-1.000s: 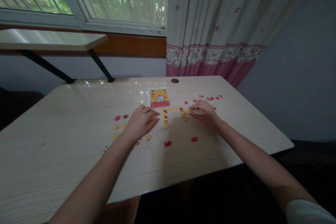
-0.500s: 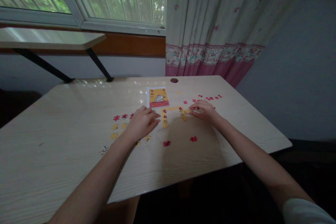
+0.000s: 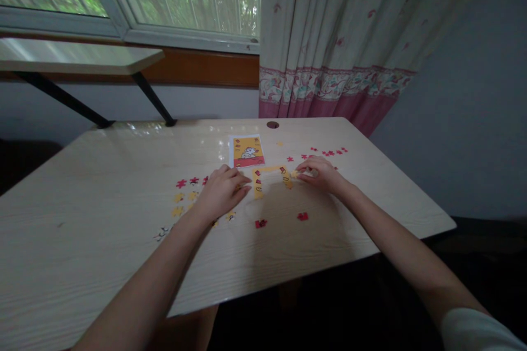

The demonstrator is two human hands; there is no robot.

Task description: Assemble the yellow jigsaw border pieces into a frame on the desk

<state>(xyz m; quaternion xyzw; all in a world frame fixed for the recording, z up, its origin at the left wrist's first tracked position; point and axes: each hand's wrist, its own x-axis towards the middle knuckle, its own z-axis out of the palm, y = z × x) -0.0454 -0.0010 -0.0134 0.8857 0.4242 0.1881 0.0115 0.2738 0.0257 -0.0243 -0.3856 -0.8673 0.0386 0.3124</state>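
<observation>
My right hand (image 3: 319,171) pinches a yellow puzzle piece (image 3: 294,174) between thumb and fingertips, just beside the right arm of a partly joined yellow puzzle border (image 3: 269,169). That border forms an upside-down U with small dark-red pictures on it. On its left side rests my left hand (image 3: 225,189), thumb and fingers apart, fingertips close to the border and nothing seen in them. Two red puzzle pieces, one left (image 3: 261,224) and one right (image 3: 302,216), lie nearer to me. Behind the border is a picture card (image 3: 248,151) with a white cartoon animal.
Loose yellow pieces (image 3: 178,211) and red pieces (image 3: 181,183) lie left of my left hand, partly hidden by it. White-and-black pieces (image 3: 162,233) are nearer. More red pieces (image 3: 329,152) lie behind my right hand. A raised shelf (image 3: 82,57) stands at the back left.
The view has shifted very slightly. Both hands stay almost in place; the yellow piece in my right hand is still at the border's right side.
</observation>
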